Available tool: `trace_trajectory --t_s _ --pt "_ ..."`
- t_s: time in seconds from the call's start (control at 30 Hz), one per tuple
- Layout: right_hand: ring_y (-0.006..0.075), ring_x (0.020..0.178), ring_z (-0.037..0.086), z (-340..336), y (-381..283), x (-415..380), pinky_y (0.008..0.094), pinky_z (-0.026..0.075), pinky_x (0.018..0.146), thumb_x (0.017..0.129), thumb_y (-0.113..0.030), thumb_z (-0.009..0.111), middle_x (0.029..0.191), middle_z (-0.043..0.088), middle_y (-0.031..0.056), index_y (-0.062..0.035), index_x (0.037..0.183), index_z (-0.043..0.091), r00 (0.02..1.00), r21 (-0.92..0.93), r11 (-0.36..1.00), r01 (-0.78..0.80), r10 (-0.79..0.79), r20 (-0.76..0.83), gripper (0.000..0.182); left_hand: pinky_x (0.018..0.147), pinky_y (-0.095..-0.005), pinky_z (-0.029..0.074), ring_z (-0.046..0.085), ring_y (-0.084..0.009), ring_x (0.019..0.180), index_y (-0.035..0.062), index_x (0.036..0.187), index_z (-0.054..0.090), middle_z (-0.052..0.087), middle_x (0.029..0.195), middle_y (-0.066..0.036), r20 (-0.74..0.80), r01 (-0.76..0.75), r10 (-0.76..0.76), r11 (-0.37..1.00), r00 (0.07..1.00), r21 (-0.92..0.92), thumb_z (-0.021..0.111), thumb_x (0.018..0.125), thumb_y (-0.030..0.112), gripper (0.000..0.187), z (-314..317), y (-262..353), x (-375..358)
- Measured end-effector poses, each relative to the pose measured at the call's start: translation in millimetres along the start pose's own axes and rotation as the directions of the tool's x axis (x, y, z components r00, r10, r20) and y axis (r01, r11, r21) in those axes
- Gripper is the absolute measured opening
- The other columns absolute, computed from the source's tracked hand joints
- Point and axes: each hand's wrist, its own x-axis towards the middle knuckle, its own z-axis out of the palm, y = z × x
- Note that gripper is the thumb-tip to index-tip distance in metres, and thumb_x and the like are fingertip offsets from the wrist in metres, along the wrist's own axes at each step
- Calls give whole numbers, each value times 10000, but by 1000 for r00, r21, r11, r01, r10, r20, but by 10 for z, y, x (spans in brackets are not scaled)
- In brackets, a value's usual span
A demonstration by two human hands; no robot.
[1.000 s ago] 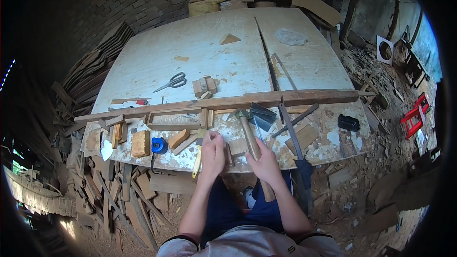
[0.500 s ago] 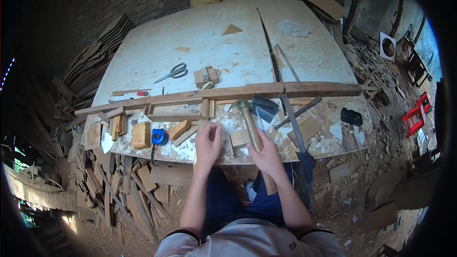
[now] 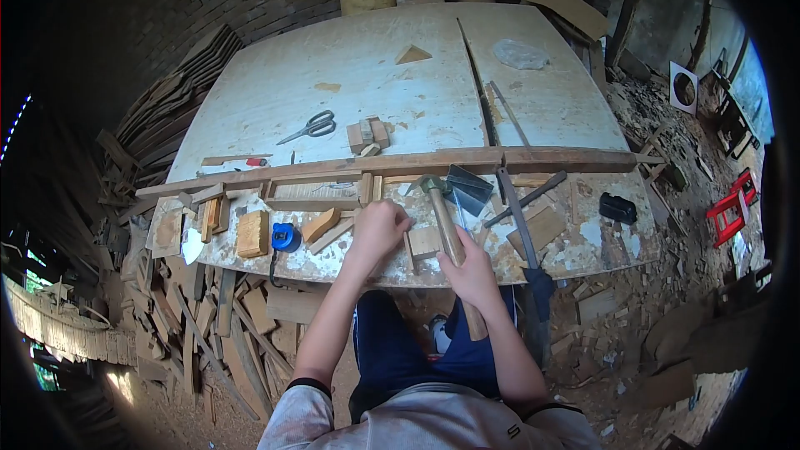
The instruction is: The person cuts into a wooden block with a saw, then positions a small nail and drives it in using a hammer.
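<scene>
My right hand [image 3: 471, 273] is wrapped round the wooden handle of a hammer [image 3: 450, 237], whose head lies near the long wooden rail [image 3: 400, 165]. My left hand [image 3: 382, 232] is closed, knuckles up, beside the right end of a wooden frame [image 3: 321, 192]; what its fingers hold, if anything, is hidden. Between my hands sits a small wooden block [image 3: 424, 241]. Dark metal plates [image 3: 469, 191] lie just past the hammer head. To the left are a curved wood piece [image 3: 322, 224], a blue tape measure [image 3: 285, 237] and a wooden block [image 3: 252, 234].
Scissors [image 3: 310, 127] and stacked wood blocks [image 3: 367, 135] rest on the large board [image 3: 275, 83] beyond the rail. A long saw-like tool [image 3: 521, 221] and a black object [image 3: 617, 208] are at the right. Scrap wood [image 3: 233, 342] covers the floor at left.
My left hand has moved forward and slightly right, and its fingers have turned down toward the bench. The right hand keeps hold of the hammer. The view has shifted slightly.
</scene>
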Motion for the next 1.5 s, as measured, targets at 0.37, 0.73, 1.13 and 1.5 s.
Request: trace_trajectory --t_s 0.37,0.73,1.13,1.5 --pt "298 1158 742 35 62 10 380 546 1011 958 -122 748 1257 750 238 53 1513 539 1000 13 1000 24 -23 -19 618 687 -394 597 752 -258 671 -13 827 812 762 732 -175 279 84 -24 976 960 -202 831 788 156 174 -31 -123 311" --pt "353 1148 744 -47 -97 -16 405 551 1006 959 -162 759 1230 751 253 50 1501 552 1000 -3 1000 -1 1 14 617 661 -329 579 720 -158 663 -16 842 766 749 710 -89 55 80 -64 930 996 -358 818 798 106 139 -216 123 158" --pt "374 1137 745 18 37 17 422 561 980 961 -172 756 1201 753 272 44 1521 533 998 49 997 64 -63 -11 641 917 -335 568 743 -223 1000 -13 994 798 795 977 -123 -473 -220 -81 808 877 -547 807 863 -38 134 240 180 -527" --pt "416 1124 755 61 148 20 439 572 966 954 -188 767 1186 752 305 70 1531 513 996 47 996 79 -78 -38 681 898 -365 582 751 -248 957 9 936 832 802 944 -113 -422 -259 37 837 906 -483 840 818 -31 125 226 224 -531"
